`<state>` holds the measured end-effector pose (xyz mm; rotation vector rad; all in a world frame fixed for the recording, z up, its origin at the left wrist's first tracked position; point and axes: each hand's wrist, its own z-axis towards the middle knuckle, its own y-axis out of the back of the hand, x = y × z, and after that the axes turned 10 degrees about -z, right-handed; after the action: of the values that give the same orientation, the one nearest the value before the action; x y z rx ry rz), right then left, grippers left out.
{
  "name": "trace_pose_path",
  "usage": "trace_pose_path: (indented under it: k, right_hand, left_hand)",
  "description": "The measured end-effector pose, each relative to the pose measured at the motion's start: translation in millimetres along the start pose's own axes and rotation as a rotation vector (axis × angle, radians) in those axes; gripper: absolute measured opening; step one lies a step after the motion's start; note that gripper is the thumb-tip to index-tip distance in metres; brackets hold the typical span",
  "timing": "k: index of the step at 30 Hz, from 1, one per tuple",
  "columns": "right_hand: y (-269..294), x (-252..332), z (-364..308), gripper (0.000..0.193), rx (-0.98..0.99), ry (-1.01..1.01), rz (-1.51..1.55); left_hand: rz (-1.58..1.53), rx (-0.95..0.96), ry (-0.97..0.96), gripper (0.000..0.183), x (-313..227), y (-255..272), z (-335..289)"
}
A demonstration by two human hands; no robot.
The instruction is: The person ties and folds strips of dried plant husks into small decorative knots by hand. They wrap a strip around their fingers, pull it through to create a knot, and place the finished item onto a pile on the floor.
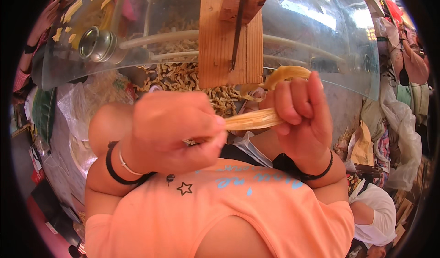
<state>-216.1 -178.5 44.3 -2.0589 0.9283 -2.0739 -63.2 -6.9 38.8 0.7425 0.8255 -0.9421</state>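
Between my hands stretches a pale yellow, fibrous, flattened strip [254, 119], lengthwise creased. My left hand [176, 132] is closed, pinching its left end between thumb and fingers. With curled fingers my right hand [300, 109] grips the other end, and a curved part of a similar yellow strip arches above that hand. Both hands are held in front of my chest, just short of the glass table. On the table's near edge a wooden block [208, 52] carries an upright wooden piece [250, 1] with a thin dark metal blade [239, 33] on it.
The glass tabletop [302, 33] has a curved near edge and metal-capped legs [97, 46]. Many yellow offcuts [169, 77] lie on the floor below; several strips [73, 9] rest at its far left. Plastic bags [105, 90] are at left; other people [373, 212] sit nearby.
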Motion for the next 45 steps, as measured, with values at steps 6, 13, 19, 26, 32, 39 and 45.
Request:
trace_pose_path:
  k: [6,13,19,26,32,39,45]
  right_hand:
    - [-12,3,5,0.048,-0.106,-0.423,-0.008]
    - [9,12,3,0.049,0.282,0.009,-0.690]
    - [0,10,22,0.028,0.057,0.437,-0.974]
    - [8,-4,62,0.015,-0.321,0.369,-0.815]
    - [20,-15,61,0.013,-0.270,0.417,-1.069]
    - [-6,5,28,0.046,0.060,0.709,-1.353]
    - [-41,-19,6,0.035,0.246,0.599,-1.073]
  left_hand:
    - [-0.488,-0.132,0.272,0.041,-10,2,9]
    - [-0.551,0.039,0.278,0.048,2,-15,2]
    - [-0.060,-0.122,0.213,0.029,6,-11,22]
    - [0.117,-0.319,0.329,0.011,23,15,43]
    - [0.247,-0.221,0.432,0.011,41,14,41]
    - [-0.533,-0.334,0.423,0.020,-7,26,-7]
    - [-0.424,-0.127,0.218,0.038,-6,-15,-9]
